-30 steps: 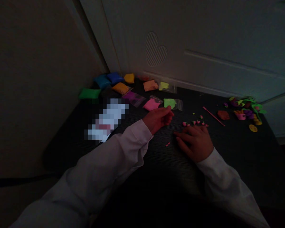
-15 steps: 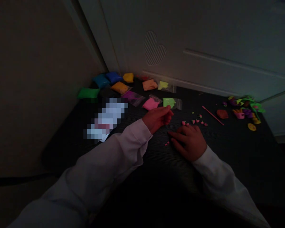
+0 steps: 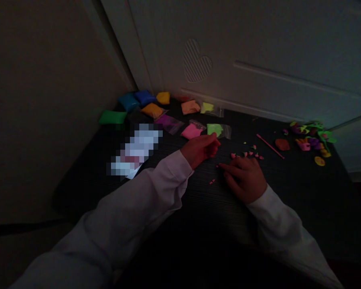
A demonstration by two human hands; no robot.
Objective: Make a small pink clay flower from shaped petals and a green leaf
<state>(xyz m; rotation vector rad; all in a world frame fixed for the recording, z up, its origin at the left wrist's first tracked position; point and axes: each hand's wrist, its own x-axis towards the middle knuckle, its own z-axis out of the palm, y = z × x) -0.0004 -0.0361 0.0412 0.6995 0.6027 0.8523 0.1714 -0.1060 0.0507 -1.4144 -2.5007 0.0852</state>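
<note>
My right hand (image 3: 245,178) lies low over the dark table with fingers apart, its index fingertip beside a tiny pink clay piece (image 3: 217,165). Two more pink bits (image 3: 212,182) lie nearer to me. Just beyond its knuckles sit several small pink clay shapes with green tops (image 3: 250,153). My left hand (image 3: 200,150) is raised at the left with its fingers curled in; whatever they may hold is hidden. Behind it lie a packet of pink clay (image 3: 191,131) and a packet of light green clay (image 3: 215,129).
More clay packets, such as a green one (image 3: 112,117) and an orange one (image 3: 152,110), line the back left. A blurred bright phone-like object (image 3: 136,150) lies left. A pink stick (image 3: 270,145), a reddish lump (image 3: 282,144) and coloured clay figures (image 3: 313,142) are at right.
My right hand has drawn slightly to the right, and the tiny pink piece now shows at its index fingertip. My left hand has hardly moved.
</note>
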